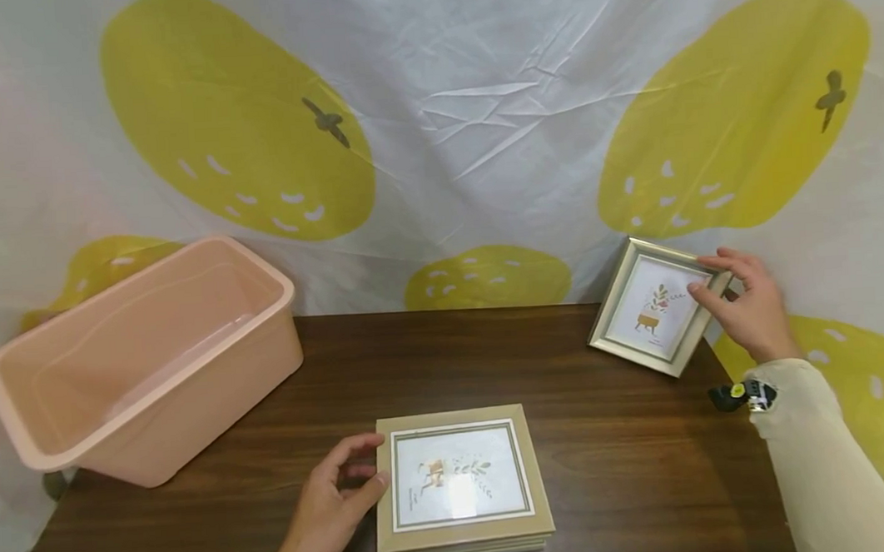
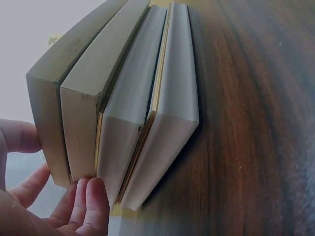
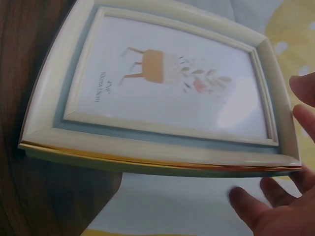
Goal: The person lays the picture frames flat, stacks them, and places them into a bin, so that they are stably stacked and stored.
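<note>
At the right rear of the table, a pale silver-gold picture frame (image 1: 615,327) stands upright and leans back, showing a print of a plant in an orange pot with legs. My right hand (image 1: 751,303) holds its upper right corner, thumb at the front edge and other fingers reaching round behind. Near the front edge lies a stack of several picture frames (image 1: 463,535), the top one beige with a similar print. My left hand (image 1: 326,503) rests along the stack's left side. In the left wrist view its fingertips (image 2: 96,196) touch the stacked frames' edges.
A pink plastic bin (image 1: 217,413) stands at the left of the dark wood table (image 1: 431,360), with its open top showing. Behind the table hangs a white cloth (image 1: 481,157) printed with big yellow fruit. The table's right edge runs close by the upright frame.
</note>
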A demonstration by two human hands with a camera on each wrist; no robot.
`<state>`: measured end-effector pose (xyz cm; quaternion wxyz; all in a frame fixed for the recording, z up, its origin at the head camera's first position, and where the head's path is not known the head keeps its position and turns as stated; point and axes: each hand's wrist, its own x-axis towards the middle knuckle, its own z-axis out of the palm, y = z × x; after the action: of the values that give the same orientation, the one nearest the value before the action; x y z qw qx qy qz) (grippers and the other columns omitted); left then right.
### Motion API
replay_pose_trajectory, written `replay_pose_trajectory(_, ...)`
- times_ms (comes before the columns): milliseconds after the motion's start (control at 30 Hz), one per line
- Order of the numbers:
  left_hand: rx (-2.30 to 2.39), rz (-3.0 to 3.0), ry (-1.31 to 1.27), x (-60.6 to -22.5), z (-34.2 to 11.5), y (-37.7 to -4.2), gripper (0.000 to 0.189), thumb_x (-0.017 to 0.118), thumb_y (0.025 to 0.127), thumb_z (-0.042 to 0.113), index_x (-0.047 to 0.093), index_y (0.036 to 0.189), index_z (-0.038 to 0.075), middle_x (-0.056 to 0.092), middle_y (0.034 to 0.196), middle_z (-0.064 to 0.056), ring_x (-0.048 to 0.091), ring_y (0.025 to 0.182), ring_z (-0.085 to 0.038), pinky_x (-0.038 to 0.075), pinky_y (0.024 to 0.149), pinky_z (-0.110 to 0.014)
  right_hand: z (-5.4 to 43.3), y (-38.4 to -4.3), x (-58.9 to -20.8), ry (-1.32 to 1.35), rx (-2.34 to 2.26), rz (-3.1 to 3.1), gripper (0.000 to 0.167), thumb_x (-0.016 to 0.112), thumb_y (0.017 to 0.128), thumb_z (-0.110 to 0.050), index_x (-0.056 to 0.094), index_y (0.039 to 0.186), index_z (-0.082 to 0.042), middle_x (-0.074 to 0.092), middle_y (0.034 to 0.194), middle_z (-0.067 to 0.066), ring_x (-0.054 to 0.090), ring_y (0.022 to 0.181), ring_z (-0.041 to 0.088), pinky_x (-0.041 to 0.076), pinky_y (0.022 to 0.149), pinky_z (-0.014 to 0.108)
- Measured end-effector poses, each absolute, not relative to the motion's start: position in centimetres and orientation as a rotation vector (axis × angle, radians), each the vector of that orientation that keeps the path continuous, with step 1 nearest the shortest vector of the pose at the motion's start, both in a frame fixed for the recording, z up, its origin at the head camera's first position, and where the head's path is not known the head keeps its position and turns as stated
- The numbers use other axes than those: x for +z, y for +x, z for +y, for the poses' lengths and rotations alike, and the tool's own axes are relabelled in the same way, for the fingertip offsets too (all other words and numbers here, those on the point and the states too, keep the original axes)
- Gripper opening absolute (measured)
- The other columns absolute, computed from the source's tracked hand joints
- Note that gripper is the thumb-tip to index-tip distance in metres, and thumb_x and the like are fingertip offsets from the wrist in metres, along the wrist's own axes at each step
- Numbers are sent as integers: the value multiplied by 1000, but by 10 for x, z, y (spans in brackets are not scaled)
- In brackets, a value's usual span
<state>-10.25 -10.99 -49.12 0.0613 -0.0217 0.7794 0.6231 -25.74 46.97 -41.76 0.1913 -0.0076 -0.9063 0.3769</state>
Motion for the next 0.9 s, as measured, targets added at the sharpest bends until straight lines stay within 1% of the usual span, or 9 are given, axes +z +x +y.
replay_pose_trajectory(133, 1883, 2348, -70, -491, -111, -102, 39, 81, 92, 16, 72, 128, 25, 69, 133, -2, 64, 105, -17, 56, 77, -28, 471, -258, -422, 5, 1037, -2551, 51, 72, 100, -25, 61, 144, -1, 33, 170, 19, 26, 156, 48, 25, 123, 66)
replay_pose_trajectory(200, 1885, 2345, -72, -491, -111, -101, 39, 81, 92, 15, 72, 128, 25, 68, 133, -2, 64, 105, -18, 56, 77, -28, 471, -258, -424, 3, 1034, -2551, 51, 73, 100, -25, 62, 143, -2, 33, 170, 18, 28, 155, 48, 26, 123, 60)
replay_pose_trajectory(400, 1876, 2376, -78, -490, -112, -101, 39, 81, 91, 13, 73, 127, 26, 70, 131, -1, 66, 103, -18, 57, 77, -28, 466, -251, -430, -10, 1011, -2541, 47, 76, 97, -23, 66, 138, -1, 39, 166, 19, 34, 148, 46, 31, 115, 31)
replay_pose_trajectory(500, 1871, 2385, -78, -490, -112, -100, 39, 81, 91, 12, 73, 126, 26, 71, 130, -1, 67, 102, -17, 57, 77, -28, 464, -246, -433, 6, 997, -2539, 46, 76, 97, -23, 67, 137, -2, 42, 161, 21, 38, 145, 36, 32, 107, 24)
replay_pose_trajectory(633, 1877, 2378, -67, -490, -111, -99, 39, 81, 91, 10, 72, 126, 23, 71, 131, -2, 68, 102, -16, 56, 77, -27, 461, -239, -436, 32, 976, -2532, 44, 77, 98, -20, 68, 137, -3, 49, 153, 19, 41, 128, 2, 32, 92, 24)
replay_pose_trajectory(700, 1887, 2369, -59, -490, -111, -99, 38, 80, 91, 9, 72, 127, 21, 71, 132, -4, 68, 102, -16, 56, 76, -27, 461, -236, -437, 43, 975, -2530, 42, 77, 98, -20, 69, 137, -4, 53, 147, 12, 38, 119, -9, 33, 87, 24)
replay_pose_trajectory(733, 1891, 2366, -55, -490, -111, -98, 38, 80, 92, 9, 72, 127, 20, 70, 133, -4, 68, 102, -16, 57, 76, -27, 461, -234, -436, 50, 982, -2525, 41, 77, 98, -19, 70, 136, -4, 56, 143, 5, 39, 115, -11, 34, 85, 24)
replay_pose_trajectory(800, 1900, 2358, -49, -489, -111, -98, 38, 80, 92, 9, 72, 127, 19, 70, 133, -5, 67, 102, -16, 57, 76, -27, 461, -232, -436, 70, 998, -2518, 40, 77, 98, -18, 71, 135, -5, 57, 133, -10, 44, 106, -8, 38, 79, 20)
replay_pose_trajectory(900, 1902, 2355, -49, -489, -111, -99, 37, 80, 92, 10, 72, 127, 19, 70, 133, -4, 67, 102, -17, 56, 77, -28, 461, -228, -433, 108, 1008, -2522, 36, 77, 98, -16, 72, 132, -5, 54, 123, -30, 51, 87, 0, 43, 65, 17)
